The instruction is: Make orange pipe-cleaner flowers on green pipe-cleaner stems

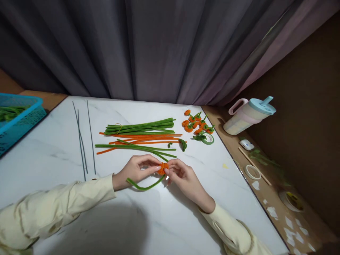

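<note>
My left hand (134, 171) and my right hand (183, 179) meet over the white marble table (53, 152), both pinched on a small orange pipe-cleaner coil (162, 168). A green pipe-cleaner stem (145, 185) curves down and left from the coil, under my left hand. Just beyond my hands lie several long green pipe cleaners (140, 126) and several orange pipe cleaners (143, 138). A pile of finished orange coils with green stems (197, 124) sits at the far right of the table.
Three thin dark wires (84, 141) lie on the table at left. A blue basket (16, 120) with green pieces stands at far left. A green tape roll (208, 138) lies by the pile. On the brown ledge at right are a pitcher (248, 115), a tape ring (252, 172) and a stick (254, 166).
</note>
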Action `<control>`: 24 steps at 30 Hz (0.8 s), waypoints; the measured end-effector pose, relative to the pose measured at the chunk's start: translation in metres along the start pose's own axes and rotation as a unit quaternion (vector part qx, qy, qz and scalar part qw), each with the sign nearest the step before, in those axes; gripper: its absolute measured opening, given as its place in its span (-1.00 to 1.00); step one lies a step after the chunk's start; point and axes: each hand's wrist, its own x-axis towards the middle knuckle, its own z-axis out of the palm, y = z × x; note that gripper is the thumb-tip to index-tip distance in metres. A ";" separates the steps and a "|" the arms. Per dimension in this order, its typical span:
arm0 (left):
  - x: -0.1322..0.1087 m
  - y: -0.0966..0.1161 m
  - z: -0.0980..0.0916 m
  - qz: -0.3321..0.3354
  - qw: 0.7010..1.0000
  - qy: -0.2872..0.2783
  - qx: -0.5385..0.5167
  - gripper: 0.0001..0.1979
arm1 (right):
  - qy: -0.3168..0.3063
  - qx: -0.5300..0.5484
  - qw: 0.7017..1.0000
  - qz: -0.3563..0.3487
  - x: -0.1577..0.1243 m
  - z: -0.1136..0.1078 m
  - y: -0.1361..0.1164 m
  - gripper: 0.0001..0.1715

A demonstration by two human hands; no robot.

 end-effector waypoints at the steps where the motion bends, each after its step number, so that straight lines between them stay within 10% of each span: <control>1: 0.000 0.001 0.000 -0.005 1.000 -0.003 -0.003 -0.84 | 0.004 -0.003 1.000 -0.005 0.000 0.000 0.000 -0.74; 13: -0.001 0.011 0.000 -0.021 0.999 -0.018 0.020 -0.83 | 0.005 -0.036 0.999 -0.011 0.000 -0.001 -0.001 -0.69; 24: 0.003 0.005 -0.008 0.188 0.964 -0.042 0.184 -0.91 | -0.054 0.005 0.999 -0.008 -0.002 -0.009 -0.007 -0.70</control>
